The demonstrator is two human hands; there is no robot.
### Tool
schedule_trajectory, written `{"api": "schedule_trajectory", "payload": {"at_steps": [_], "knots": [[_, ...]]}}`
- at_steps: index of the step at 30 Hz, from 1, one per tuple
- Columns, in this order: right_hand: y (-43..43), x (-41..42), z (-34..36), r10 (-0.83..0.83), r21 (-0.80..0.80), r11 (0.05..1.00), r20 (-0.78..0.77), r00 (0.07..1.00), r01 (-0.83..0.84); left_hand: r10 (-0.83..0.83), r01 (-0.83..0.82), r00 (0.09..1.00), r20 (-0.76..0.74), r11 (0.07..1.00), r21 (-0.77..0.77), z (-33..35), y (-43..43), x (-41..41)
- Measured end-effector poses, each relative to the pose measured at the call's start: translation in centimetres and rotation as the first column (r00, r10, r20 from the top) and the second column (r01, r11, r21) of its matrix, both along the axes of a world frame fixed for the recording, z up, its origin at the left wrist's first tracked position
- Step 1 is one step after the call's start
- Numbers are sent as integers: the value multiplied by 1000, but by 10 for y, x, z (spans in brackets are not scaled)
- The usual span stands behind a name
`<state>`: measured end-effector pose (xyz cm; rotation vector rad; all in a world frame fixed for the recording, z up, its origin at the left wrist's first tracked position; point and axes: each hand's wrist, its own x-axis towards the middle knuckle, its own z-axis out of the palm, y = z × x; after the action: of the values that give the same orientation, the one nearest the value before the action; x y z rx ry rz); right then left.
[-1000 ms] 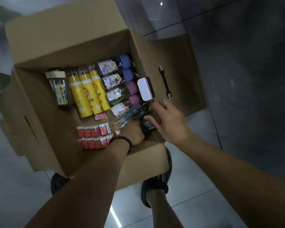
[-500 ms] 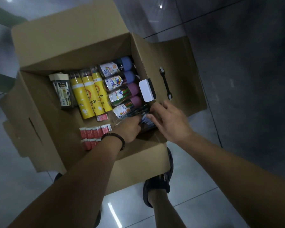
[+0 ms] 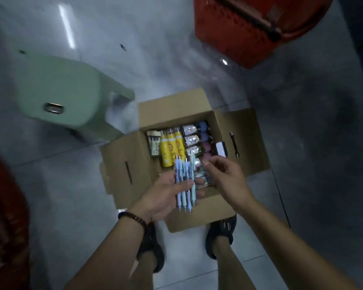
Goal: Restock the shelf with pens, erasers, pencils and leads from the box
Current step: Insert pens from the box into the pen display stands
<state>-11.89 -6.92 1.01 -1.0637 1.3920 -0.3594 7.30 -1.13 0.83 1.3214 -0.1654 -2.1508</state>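
Now left hand (image 3: pixel 161 198) grips pens (image 3: pixel 184 196); yellow tubes (image 3: pixel 172 146) labels blurred.

Pale blue pens (image 3: pixel 184 185), brown box (image 3: pixel 199 216)

This looks like a shop, most likely one selling stationery. An open brown cardboard box (image 3: pixel 245 139) of stock sits on a glossy grey tiled floor (image 3: pixel 82 185), packed with rows of identical yellow tubes (image 3: pixel 172 147) and other goods in multiples, with a bundle of matching pale blue pens (image 3: pixel 184 185) above it. A red perforated plastic shopping basket (image 3: pixel 249 34) and a pale green plastic stool (image 3: pixel 67 95) stand nearby.
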Motion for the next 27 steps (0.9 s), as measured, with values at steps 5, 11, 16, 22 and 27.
{"api": "schedule_trajectory", "payload": {"at_steps": [5, 11, 16, 22, 27], "knots": [[-12, 85, 178, 165, -45, 986, 112, 980, -161, 0, 3, 999, 33, 997, -83, 186, 17, 69], [6, 169, 384, 350, -112, 936, 172, 921, -335, 146, -126, 985, 89, 972, -199, 379, 73, 145], [57, 239, 496, 465, -176, 885, 267, 844, -432, 397, -375, 917, 46, 894, -245, 493, 148, 177], [152, 315, 592, 696, -362, 716, 314, 645, -596, 689, -644, 724, 25, 689, -332, 597, 265, 190], [252, 371, 661, 832, -451, 554, 324, 449, -700, 914, -874, 396, -85, 346, -341, 653, 382, 196]]}}
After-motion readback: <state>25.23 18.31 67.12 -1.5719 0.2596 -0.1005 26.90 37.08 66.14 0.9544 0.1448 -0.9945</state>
